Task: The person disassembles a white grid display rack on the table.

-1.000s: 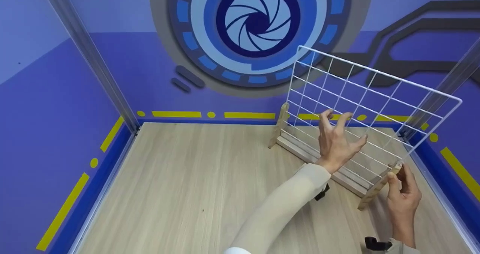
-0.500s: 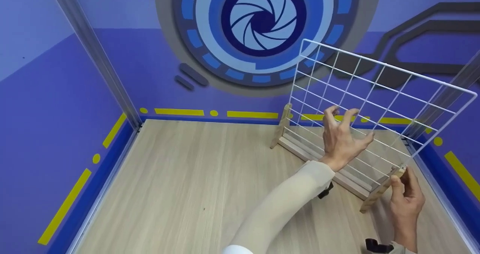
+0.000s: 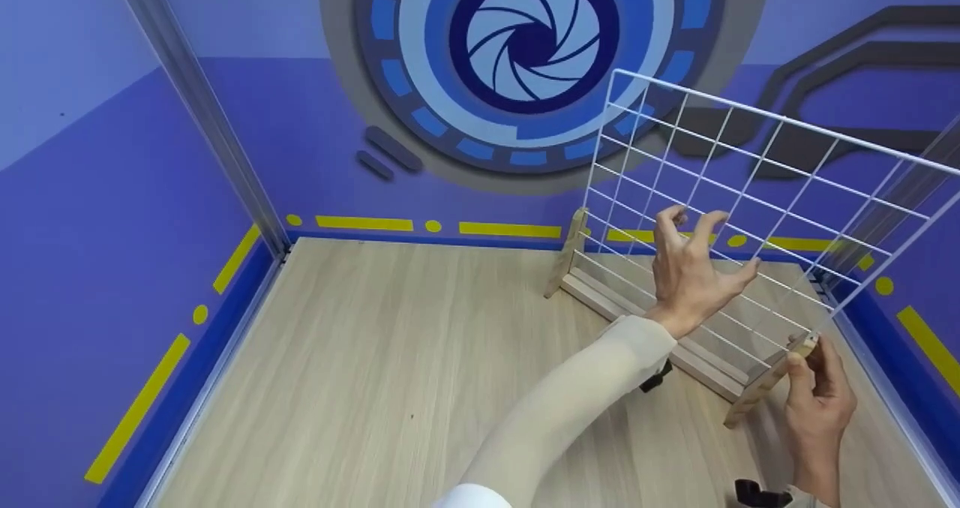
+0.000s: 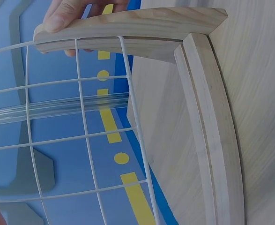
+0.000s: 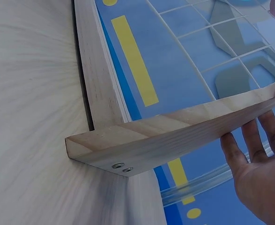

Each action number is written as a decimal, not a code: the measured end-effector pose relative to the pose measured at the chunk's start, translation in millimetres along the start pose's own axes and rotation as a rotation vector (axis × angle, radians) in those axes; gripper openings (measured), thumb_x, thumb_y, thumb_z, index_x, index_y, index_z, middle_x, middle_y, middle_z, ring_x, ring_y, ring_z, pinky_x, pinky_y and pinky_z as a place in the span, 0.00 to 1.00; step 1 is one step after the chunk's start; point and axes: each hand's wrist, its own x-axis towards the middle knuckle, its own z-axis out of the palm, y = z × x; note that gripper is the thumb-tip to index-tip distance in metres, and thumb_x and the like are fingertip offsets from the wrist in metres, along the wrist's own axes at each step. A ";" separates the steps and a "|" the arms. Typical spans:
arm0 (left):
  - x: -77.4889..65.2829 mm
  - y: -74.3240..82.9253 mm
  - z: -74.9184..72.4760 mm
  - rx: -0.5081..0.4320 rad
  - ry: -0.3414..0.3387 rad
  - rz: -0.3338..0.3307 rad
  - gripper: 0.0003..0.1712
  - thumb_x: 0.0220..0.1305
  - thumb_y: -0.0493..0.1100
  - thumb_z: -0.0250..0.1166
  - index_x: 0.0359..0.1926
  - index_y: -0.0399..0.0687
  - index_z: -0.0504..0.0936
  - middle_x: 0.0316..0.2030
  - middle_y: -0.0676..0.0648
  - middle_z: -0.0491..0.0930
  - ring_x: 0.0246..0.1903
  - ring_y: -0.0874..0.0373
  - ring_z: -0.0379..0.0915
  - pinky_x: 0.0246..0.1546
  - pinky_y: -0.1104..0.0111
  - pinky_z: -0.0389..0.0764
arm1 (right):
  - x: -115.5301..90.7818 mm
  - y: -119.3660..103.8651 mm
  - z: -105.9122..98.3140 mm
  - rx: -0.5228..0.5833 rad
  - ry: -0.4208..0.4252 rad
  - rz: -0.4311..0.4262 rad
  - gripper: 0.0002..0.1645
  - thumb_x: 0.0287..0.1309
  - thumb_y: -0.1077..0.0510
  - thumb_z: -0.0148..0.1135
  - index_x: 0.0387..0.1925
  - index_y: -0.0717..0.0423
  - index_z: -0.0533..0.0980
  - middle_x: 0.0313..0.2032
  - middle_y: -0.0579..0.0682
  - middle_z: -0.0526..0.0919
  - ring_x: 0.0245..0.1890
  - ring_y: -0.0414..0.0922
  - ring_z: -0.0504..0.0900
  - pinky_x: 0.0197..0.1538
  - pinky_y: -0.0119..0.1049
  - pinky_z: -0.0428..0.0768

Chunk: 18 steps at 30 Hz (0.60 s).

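Note:
A white wire grid panel (image 3: pixel 784 119) stands tilted on a wooden stand, which has a grooved base bar (image 3: pixel 589 296), a left side post (image 3: pixel 568 254) and a right side post (image 3: pixel 765 389). My left hand (image 3: pixel 691 277) is at the middle of the grid, index and middle fingers bent onto the wires, thumb spread to the right. At the top of the right post, my right hand (image 3: pixel 821 401) pinches the wood between thumb and fingers. The left wrist view shows the grid's lower edge wire (image 4: pixel 136 126) apart from the base bar (image 4: pixel 224 140).
Two metal screws (image 5: pixel 117 165) sit in the post's outer face near the foot. A wood-grain table (image 3: pixel 360 358) lies under the stand. Blue printed walls (image 3: pixel 262 133) close off the back and sides, with metal profiles (image 3: pixel 210 125) at the corners.
The head view has shifted slightly. The grid's top edge has come up and to the right, more than the wall behind it. Both hands keep their holds.

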 end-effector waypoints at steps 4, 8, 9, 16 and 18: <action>2.2 2.3 -2.2 -0.013 -0.014 -0.008 0.41 0.47 0.66 0.84 0.61 0.60 0.82 0.63 0.44 0.65 0.62 0.57 0.67 0.49 0.86 0.66 | 0.9 0.6 -0.5 -0.058 -0.003 0.001 0.32 0.70 0.77 0.56 0.73 0.65 0.73 0.52 0.41 0.84 0.53 0.36 0.79 0.58 0.21 0.76; 4.4 3.7 -4.4 -0.029 -0.025 -0.012 0.41 0.48 0.66 0.84 0.62 0.60 0.82 0.64 0.43 0.65 0.62 0.56 0.68 0.47 0.87 0.66 | 1.3 -0.3 -0.4 -0.111 -0.014 -0.009 0.32 0.71 0.76 0.56 0.74 0.65 0.71 0.53 0.41 0.84 0.55 0.35 0.79 0.59 0.20 0.75; 4.9 4.0 -4.8 -0.032 -0.026 -0.012 0.41 0.49 0.66 0.83 0.62 0.60 0.82 0.64 0.43 0.65 0.63 0.56 0.68 0.48 0.86 0.66 | 1.4 -1.2 -0.2 -0.124 -0.016 -0.007 0.32 0.71 0.76 0.56 0.74 0.65 0.71 0.53 0.40 0.84 0.55 0.35 0.79 0.59 0.20 0.75; 7.4 7.1 -6.7 -0.027 -0.028 -0.001 0.40 0.50 0.66 0.82 0.62 0.60 0.82 0.64 0.44 0.64 0.63 0.57 0.68 0.48 0.87 0.65 | 1.5 0.1 -2.1 -0.144 -0.023 0.002 0.32 0.72 0.75 0.57 0.75 0.63 0.71 0.54 0.35 0.83 0.55 0.34 0.79 0.59 0.20 0.75; 7.7 8.3 -7.2 -0.020 -0.030 0.006 0.40 0.50 0.66 0.82 0.62 0.60 0.82 0.64 0.44 0.64 0.63 0.57 0.68 0.48 0.87 0.65 | 1.2 -0.1 -2.6 -0.147 -0.023 0.007 0.32 0.72 0.75 0.57 0.75 0.64 0.71 0.54 0.36 0.83 0.55 0.35 0.79 0.60 0.20 0.75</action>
